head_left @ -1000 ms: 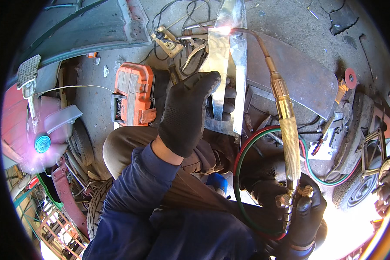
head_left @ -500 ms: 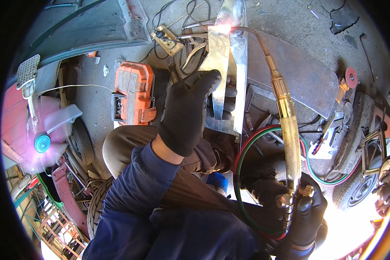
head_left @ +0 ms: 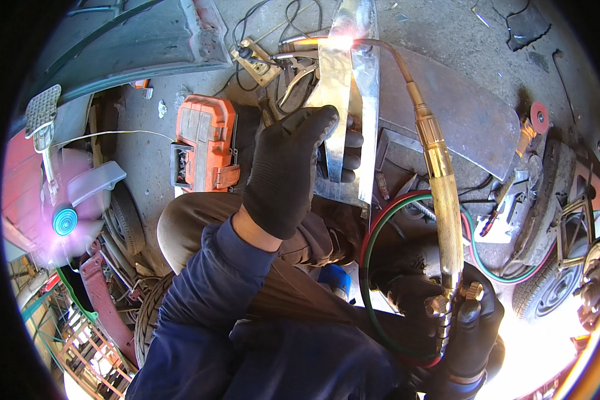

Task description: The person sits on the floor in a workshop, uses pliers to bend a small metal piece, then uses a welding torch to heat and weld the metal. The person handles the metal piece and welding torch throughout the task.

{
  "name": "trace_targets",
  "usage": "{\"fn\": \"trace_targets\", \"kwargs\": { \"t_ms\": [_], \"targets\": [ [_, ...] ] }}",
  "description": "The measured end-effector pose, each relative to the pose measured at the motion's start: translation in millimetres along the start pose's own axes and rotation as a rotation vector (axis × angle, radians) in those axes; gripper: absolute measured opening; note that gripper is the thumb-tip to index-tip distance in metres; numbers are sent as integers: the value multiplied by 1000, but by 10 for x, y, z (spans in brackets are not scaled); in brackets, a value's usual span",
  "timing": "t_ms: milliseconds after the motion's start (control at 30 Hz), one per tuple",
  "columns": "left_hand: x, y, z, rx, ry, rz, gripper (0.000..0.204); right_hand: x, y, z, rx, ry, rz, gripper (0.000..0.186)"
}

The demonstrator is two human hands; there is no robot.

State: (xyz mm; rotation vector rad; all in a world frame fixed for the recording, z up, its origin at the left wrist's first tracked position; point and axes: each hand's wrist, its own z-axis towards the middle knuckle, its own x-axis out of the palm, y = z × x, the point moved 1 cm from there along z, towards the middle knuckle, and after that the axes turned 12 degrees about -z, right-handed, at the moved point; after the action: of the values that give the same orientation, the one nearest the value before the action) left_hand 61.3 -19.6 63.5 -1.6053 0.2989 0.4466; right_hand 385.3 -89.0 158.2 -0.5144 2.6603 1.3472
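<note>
My left hand (head_left: pixel 283 170), in a black glove, pinches a tapered sheet-metal strip (head_left: pixel 336 83) between thumb and fingers. Behind that strip lies a longer shiny metal sheet (head_left: pixel 368 113), running away from me. In my right hand (head_left: pixel 479 327), also gloved, is the lower end of a brass gas torch (head_left: pixel 444 213), near its valve knobs. The torch's thin bent tip points left at the strip's far end, where a white-hot glow (head_left: pixel 342 42) hides the exact contact. Red and green hoses (head_left: pixel 365 260) loop from the torch's base.
An orange toolbox (head_left: pixel 205 143) sits left of my knee. Beyond the strip are a power outlet block (head_left: pixel 259 65), cables and locking pliers (head_left: pixel 297 87). A large steel plate (head_left: pixel 460 113) lies to the right, near an angle grinder (head_left: pixel 532 127). A spinning fan (head_left: pixel 65 220) stands far left.
The glow at the strip's far end is brighter, and an orange flame now shows to its left. The torch and the strip have shifted very slightly left.
</note>
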Motion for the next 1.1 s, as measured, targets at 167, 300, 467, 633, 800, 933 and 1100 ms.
{"fn": "trace_targets", "kwargs": {
  "t_ms": [167,300,467,633,800,933,1100],
  "targets": [
    [-2,9,4,-21,3,-90,31,1,-23,4,-26,-1,-2,83],
    [2,10,6,-36,5,-41,31,9,3,-2,-12,-8,-39,86],
    [1,-22,-3,-48,10,-107,30,19,30,8,1,-5,-13,86],
    [18,-51,26,-127,1,-184,28,10,51,4,44,14,10,88],
    [54,-107,23,-223,-22,-435,26,51,31,13,15,-28,21,90],
    [68,-142,47,-281,-27,-542,27,29,38,10,21,-11,7,89],
    [52,-170,31,-387,-35,-675,26,6,70,2,48,2,-127,95]
  ]
}}
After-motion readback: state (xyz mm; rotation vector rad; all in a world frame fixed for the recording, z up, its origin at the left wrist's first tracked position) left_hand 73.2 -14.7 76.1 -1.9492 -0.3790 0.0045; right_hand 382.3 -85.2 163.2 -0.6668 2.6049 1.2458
